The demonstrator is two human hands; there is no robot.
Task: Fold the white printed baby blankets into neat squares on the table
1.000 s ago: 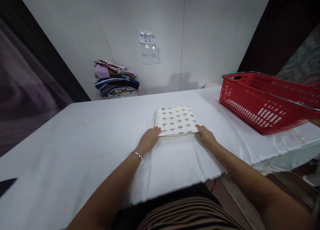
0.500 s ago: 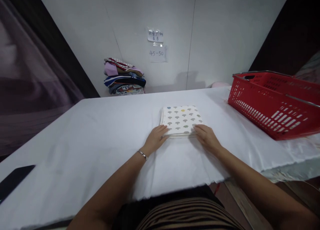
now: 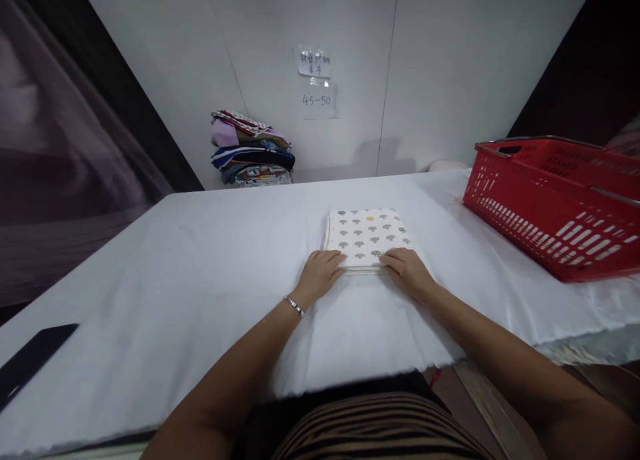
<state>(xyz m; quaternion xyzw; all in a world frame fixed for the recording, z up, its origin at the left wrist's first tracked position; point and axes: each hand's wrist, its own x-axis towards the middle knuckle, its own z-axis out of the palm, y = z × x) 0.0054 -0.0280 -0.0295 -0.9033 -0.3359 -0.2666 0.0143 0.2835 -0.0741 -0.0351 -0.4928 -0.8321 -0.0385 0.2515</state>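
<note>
A folded white cloth (image 3: 367, 237) with grey, blue, yellow and green mushroom prints lies in a neat square on the white-covered table (image 3: 210, 267). At its near left corner my left hand (image 3: 321, 273) has its fingers on top and the thumb at the front edge, closed on the layers. My right hand (image 3: 407, 270) holds the near right part of the same edge in a similar pinch. Both hands rest low on the table, a short gap apart. A silver bracelet (image 3: 294, 305) circles my left wrist.
A red plastic basket (image 3: 545, 213) with metal handles stands on the table's right. Folded fabrics (image 3: 253, 150) are stacked against the back wall at the far edge. A dark flat object (image 3: 37, 357) lies at the near left. Paper signs (image 3: 317, 80) hang on the wall.
My right hand has slid a little inward along the near edge of the cloth. My left fingers reach slightly further onto it. The camera view has shifted slightly.
</note>
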